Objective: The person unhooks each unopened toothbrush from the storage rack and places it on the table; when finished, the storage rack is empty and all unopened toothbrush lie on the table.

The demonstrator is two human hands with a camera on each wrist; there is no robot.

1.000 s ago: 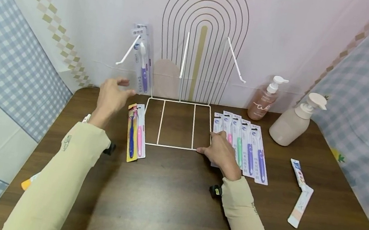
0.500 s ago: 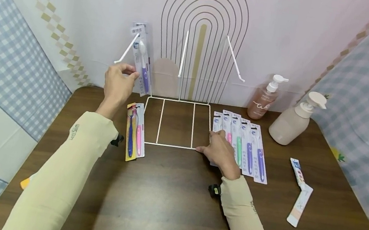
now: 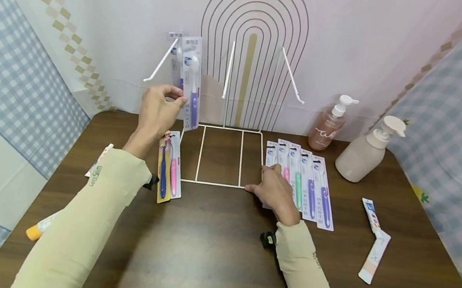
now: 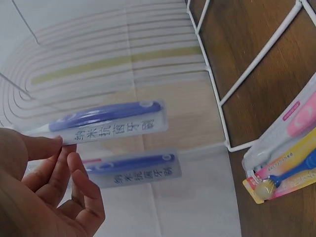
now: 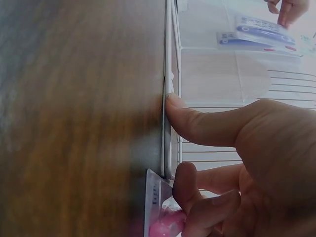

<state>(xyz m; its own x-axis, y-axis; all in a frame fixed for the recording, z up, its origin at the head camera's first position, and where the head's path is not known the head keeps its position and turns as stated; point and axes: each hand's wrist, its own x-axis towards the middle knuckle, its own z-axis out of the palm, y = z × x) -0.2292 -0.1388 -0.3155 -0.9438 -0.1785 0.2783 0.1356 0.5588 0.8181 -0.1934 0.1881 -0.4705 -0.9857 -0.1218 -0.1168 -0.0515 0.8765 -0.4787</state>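
Note:
My left hand (image 3: 176, 95) pinches a purple toothbrush pack (image 3: 193, 85) by its lower edge and holds it upright in the air, just right of the left hook (image 3: 158, 66) of the white wire rack (image 3: 217, 184). A second purple pack (image 3: 175, 59) hangs behind it on that hook. In the left wrist view the held pack (image 4: 113, 123) lies above the hanging pack (image 4: 133, 170), with my left hand (image 4: 64, 148) at its end. My right hand (image 3: 267, 180) rests at the rack's front right corner. Its thumb (image 5: 197, 121) presses the wire, and its fingers lie on a pink toothbrush pack (image 5: 163, 224).
A row of several toothbrush packs (image 3: 312, 189) lies right of the rack, and a two-brush pack (image 3: 168, 170) lies to its left. Two pump bottles (image 3: 330, 123) (image 3: 366, 152) stand at the back right. Toothpaste tubes (image 3: 376, 241) lie at the right, and an orange-capped tube (image 3: 40, 226) at the left edge.
My left hand rose from the table to the hanging purple pack, pinched it and drew it rightward off the hook. A second pack now shows behind. The right hand stayed put.

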